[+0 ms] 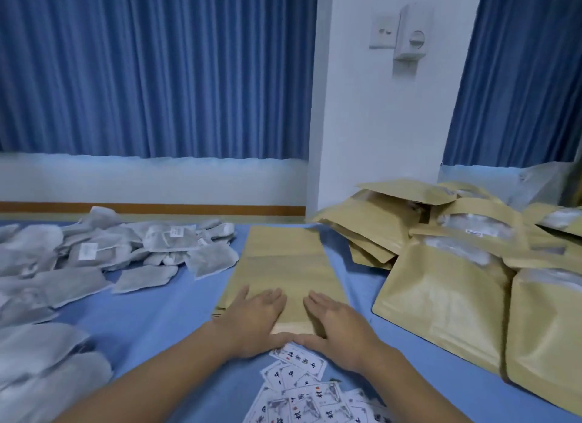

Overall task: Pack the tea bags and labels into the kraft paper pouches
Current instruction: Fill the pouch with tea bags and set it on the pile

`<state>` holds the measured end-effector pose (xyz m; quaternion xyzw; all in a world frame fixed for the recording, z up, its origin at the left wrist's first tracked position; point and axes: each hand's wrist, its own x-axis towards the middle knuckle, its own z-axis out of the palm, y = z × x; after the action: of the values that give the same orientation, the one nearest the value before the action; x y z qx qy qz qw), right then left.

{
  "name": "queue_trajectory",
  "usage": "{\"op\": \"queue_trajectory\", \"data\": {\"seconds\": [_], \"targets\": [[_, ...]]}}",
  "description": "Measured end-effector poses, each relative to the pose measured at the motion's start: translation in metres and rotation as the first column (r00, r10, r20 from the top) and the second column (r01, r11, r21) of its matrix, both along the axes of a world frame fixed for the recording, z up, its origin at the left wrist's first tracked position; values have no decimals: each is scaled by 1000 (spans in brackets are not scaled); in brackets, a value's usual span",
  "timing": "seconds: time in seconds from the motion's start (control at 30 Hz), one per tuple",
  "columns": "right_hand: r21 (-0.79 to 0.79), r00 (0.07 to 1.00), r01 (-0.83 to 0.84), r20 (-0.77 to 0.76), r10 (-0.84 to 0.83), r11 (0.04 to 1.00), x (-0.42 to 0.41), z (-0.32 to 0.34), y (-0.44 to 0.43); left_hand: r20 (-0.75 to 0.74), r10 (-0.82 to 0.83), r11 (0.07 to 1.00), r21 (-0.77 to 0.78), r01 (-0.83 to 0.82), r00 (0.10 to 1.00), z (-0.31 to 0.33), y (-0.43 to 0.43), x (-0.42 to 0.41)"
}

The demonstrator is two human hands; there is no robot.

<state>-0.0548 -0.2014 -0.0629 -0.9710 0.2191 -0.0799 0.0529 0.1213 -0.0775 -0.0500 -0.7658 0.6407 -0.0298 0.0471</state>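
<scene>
While the left grip (252, 318) and the right grip (338, 323) lie wide and flat with fingers straight, they press side by side on the near end of the stack of empty kraft pouches (283, 258), thumbs at its near edge (nothing is pinched). Its long axis runs straight away from the person, so both grips are equally near. Labels (302, 388) lie just nearer than the thumbs, tea bags (126, 252) to the left on the blue worktop (157, 322), and filled pouches (441, 296) to the right.

Head-worn view, forward and down.
</scene>
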Motion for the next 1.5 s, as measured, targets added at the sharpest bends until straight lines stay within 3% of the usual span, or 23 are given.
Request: {"op": "queue_trajectory", "data": {"seconds": [0.17,0.3,0.5,0.73,0.97,1.03,1.1,1.13,1.2,1.23,1.27,1.3,1.37,1.4,1.43,1.5], "targets": [[-193,999,-32,-25,28,981,-1,9,10,146,-98,995,-23,102,984,8,12,-1],[-263,999,-46,-30,39,964,-1,15,18,156,-135,988,-59,145,979,10,17,-1],[-199,1000,-15,20,19,980,-3,16,13,13,-128,986,-108,129,992,12,26,4],[101,998,-40,45,36,994,-10,23,11,-19,-147,982,-124,144,989,9,40,-1],[40,997,-35,67,32,999,-18,20,26,-13,-78,987,-139,76,997,18,40,-3],[-19,996,-26,83,27,999,-18,17,31,37,-110,968,-222,115,993,19,45,-4],[-30,986,15,168,-10,999,-18,13,36,86,-208,841,-493,223,974,16,52,-10],[-28,975,42,219,-35,999,-18,11,38,98,-233,710,-663,238,968,12,56,-16],[11,949,86,305,-85,996,-19,8,44,-3,-209,439,-894,91,978,4,65,-33],[47,937,93,334,-103,995,-20,7,47,-152,-183,382,-921,-72,971,1,70,-42],[81,927,92,358,-115,992,-20,5,51,-362,-166,387,-880,-277,917,-2,73,-51],[115,916,84,383,-122,990,-20,3,53,-606,-149,451,-745,-492,781,-5,74,-59],[200,883,43,451,-131,979,-20,-1,58,-945,-112,635,-306,-709,308,-9,73,-69],[259,864,-4,488,-127,966,-20,-2,60,-991,-99,709,-132,-693,88,-9,72,-71],[335,846,-80,521,-113,939,-20,-2,62,-992,-112,759,-49,-650,-56,-9,70,-72],[505,826,-263,558,-78,822,-22,-1,67,-969,-191,800,-60,-598,-158,-9,66,-72]]}}
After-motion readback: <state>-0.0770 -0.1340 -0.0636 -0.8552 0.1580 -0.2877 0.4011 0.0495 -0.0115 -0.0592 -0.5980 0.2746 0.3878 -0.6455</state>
